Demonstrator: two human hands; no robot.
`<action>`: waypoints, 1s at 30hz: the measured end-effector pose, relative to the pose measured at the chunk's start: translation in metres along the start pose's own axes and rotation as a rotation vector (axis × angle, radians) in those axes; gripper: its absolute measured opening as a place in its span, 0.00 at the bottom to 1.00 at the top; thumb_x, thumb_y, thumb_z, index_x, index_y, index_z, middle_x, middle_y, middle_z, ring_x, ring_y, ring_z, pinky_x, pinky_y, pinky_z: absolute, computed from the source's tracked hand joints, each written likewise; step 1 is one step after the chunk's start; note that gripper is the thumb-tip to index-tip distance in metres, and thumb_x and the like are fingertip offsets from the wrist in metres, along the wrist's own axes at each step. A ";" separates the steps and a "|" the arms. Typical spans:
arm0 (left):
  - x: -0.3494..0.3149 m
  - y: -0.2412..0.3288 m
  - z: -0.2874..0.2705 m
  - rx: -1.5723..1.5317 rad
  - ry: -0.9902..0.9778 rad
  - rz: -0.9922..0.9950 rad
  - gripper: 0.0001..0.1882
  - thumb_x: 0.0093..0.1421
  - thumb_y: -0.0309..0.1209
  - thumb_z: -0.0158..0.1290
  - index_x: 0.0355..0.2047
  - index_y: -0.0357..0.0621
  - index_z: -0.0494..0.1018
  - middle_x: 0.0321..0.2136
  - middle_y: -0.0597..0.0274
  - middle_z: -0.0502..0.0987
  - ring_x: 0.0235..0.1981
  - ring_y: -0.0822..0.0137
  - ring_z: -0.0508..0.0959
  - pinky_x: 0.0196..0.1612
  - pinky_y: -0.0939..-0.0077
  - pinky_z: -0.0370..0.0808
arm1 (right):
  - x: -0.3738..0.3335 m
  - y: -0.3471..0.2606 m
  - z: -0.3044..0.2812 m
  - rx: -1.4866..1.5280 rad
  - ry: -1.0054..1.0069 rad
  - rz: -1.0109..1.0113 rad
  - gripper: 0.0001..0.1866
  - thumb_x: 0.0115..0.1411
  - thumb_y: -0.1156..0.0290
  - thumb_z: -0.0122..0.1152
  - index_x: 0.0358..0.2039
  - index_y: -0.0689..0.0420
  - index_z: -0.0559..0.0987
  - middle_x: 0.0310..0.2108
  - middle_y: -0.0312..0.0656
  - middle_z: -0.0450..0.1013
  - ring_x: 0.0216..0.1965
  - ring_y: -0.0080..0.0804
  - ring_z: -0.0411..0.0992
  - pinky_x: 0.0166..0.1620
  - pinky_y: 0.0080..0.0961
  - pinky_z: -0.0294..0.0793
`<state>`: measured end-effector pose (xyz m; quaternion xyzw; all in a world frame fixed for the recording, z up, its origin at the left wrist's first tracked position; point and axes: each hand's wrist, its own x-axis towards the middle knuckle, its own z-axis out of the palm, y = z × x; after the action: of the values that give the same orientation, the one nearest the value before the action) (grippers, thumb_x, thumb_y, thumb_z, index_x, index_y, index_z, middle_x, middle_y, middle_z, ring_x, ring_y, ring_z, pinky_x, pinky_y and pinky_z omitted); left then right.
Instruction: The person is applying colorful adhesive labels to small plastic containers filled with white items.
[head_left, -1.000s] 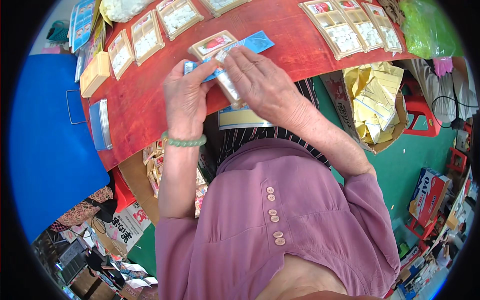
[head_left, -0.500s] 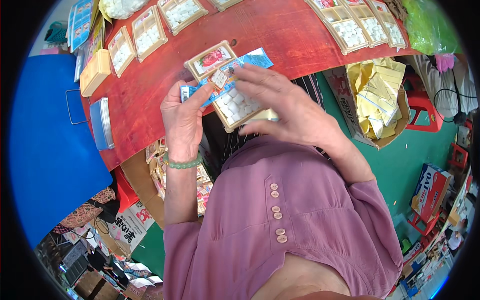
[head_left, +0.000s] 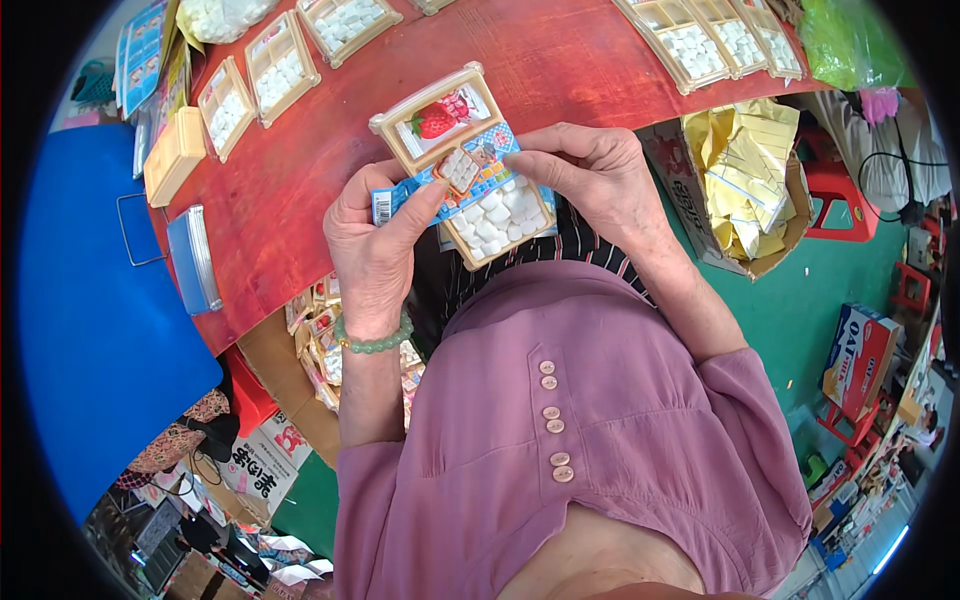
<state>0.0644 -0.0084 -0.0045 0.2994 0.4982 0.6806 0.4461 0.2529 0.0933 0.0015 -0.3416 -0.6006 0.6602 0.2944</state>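
Observation:
Both hands hold a tan plastic tray (head_left: pixel 426 102), tilted above the red table's near edge. A strawberry-printed packet (head_left: pixel 440 118) sits in its upper part. White lumpy pieces (head_left: pixel 497 217) fill the lower part. Across the middle lies a printed blue paper band (head_left: pixel 495 178). My left hand (head_left: pixel 375 225), with a green bead bracelet (head_left: pixel 375 344) at its wrist, is closed on the left side, thumb on the band's front. At the right side, my right hand (head_left: pixel 600 180) pinches the band and tray edge between thumb and fingers. The tray's back is hidden.
Several filled trays stand at the far left and far right of the red table (head_left: pixel 270 210). Blue cards (head_left: pixel 193 260) lie in a stack at its left edge. Below are a carton of packed trays (head_left: pixel 325 345) and, at right, a box of yellow paper (head_left: pixel 740 180).
My right hand has moved from over the tray to its right edge and closed there. The band's right end, which stuck out before, now bends down around the tray's side.

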 end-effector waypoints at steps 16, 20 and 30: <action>-0.008 0.010 -0.004 0.133 -0.165 -0.035 0.15 0.52 0.22 0.67 0.20 0.43 0.68 0.34 0.60 0.81 0.32 0.79 0.75 0.31 0.83 0.70 | -0.010 -0.013 0.004 0.290 -0.214 0.177 0.14 0.61 0.76 0.61 0.48 0.61 0.81 0.40 0.41 0.81 0.42 0.23 0.77 0.47 0.23 0.76; -0.007 0.006 -0.009 0.049 -0.204 -0.072 0.16 0.49 0.23 0.68 0.20 0.43 0.68 0.34 0.60 0.81 0.33 0.78 0.75 0.33 0.82 0.70 | -0.011 -0.008 0.001 0.330 -0.253 0.150 0.15 0.62 0.76 0.61 0.50 0.61 0.80 0.42 0.41 0.80 0.44 0.24 0.77 0.50 0.25 0.76; -0.005 0.000 -0.016 -0.117 -0.435 -0.116 0.16 0.46 0.20 0.70 0.21 0.40 0.69 0.44 0.50 0.77 0.44 0.65 0.80 0.49 0.70 0.77 | -0.021 0.014 -0.018 0.399 -0.428 0.044 0.18 0.60 0.79 0.63 0.51 0.62 0.78 0.46 0.42 0.79 0.47 0.25 0.75 0.54 0.26 0.74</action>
<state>0.0526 -0.0195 -0.0101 0.3837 0.3662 0.6010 0.5979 0.2799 0.0861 -0.0111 -0.1430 -0.4995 0.8287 0.2081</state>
